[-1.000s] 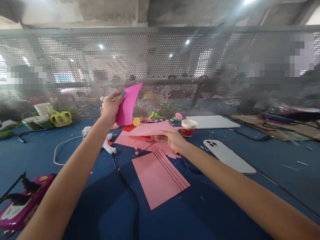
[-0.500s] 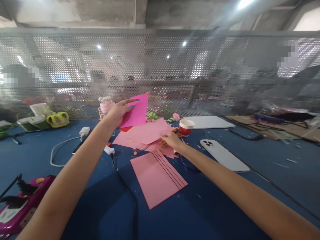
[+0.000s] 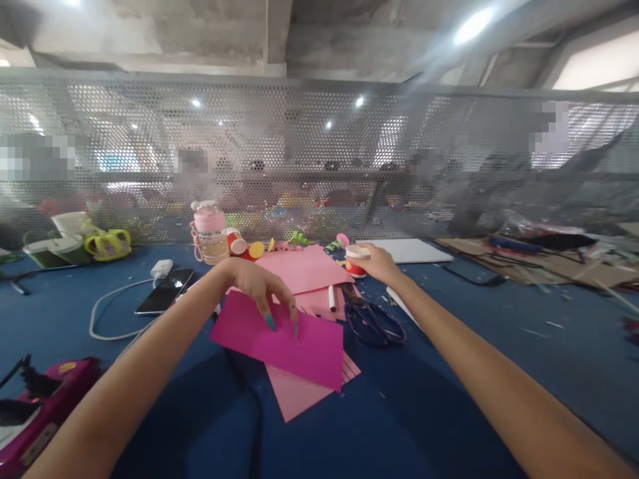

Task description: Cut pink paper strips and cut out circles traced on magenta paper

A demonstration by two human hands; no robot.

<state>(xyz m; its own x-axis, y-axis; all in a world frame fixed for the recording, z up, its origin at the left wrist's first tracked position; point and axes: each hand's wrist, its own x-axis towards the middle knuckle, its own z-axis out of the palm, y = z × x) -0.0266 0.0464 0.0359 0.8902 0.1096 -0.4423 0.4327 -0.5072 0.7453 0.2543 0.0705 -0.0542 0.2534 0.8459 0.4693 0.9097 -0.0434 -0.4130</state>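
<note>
My left hand (image 3: 264,293) is closed on a magenta sheet (image 3: 294,346), which lies tilted over a lined pink sheet (image 3: 292,392) near the middle of the blue table. Farther right, my right hand (image 3: 379,263) has its fingers round the rim of a small red and white paper cup (image 3: 357,254). Pink paper sheets (image 3: 299,269) are spread between the hands, with a white marker (image 3: 332,298) on them. Blue-handled scissors (image 3: 377,326) lie just in front of the cup.
A pink-topped bottle (image 3: 210,233) and a black phone (image 3: 166,291) are at the left. A purple power strip (image 3: 47,406) sits front left. Behind the cup lies a white flat board (image 3: 412,251); cardboard (image 3: 474,251) is at the right.
My left hand has brought the magenta sheet down and nearer, over the lined pink sheet. My right hand has left the pink sheets and taken hold of the cup.
</note>
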